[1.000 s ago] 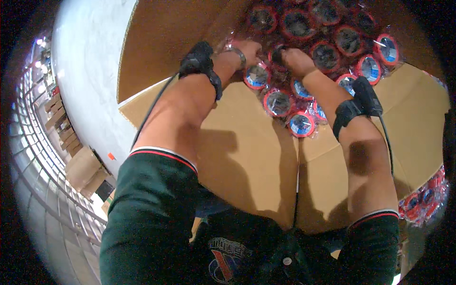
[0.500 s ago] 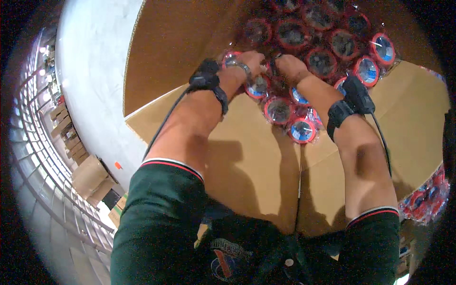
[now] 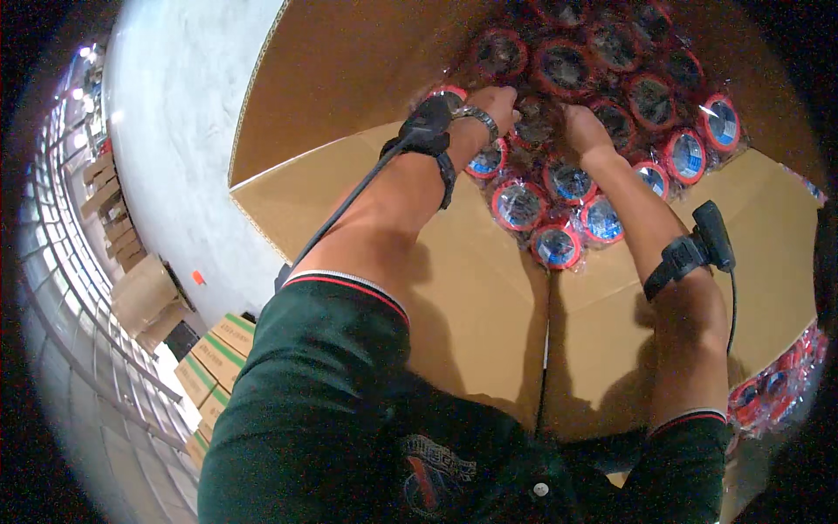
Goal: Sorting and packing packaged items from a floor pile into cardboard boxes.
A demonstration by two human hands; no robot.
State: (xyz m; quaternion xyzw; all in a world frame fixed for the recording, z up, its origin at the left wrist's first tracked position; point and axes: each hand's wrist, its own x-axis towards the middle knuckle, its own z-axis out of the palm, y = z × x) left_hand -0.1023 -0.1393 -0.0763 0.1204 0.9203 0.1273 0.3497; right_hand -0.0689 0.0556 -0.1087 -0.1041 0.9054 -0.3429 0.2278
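Observation:
Rolls of red-rimmed tape (image 3: 563,66) in crinkled clear wrap lie close together in rows inside a large open cardboard box (image 3: 349,79). One dim wrapped roll (image 3: 535,122) sits between my hands. My left hand (image 3: 497,107) is at its left edge with curled fingers, the fingertips partly lost in shadow. My right hand (image 3: 583,131) closes at its right edge, fingers bent inward and partly hidden. Nearer to me are more rolls, among them one with a blue centre (image 3: 603,218) and one at the front tip of the group (image 3: 556,246).
Fold-out flaps (image 3: 471,288) spread from the near side of the box. At the right lies another heap of wrapped red rolls (image 3: 777,384). Stacked cartons with green stripes (image 3: 218,358) stand on the left, beside a pale floor (image 3: 183,148).
Both hands have shifted to the right in the picture and drawn slightly apart. The dim roll between them now shows clearly, and more of the rolls nearer me are uncovered.

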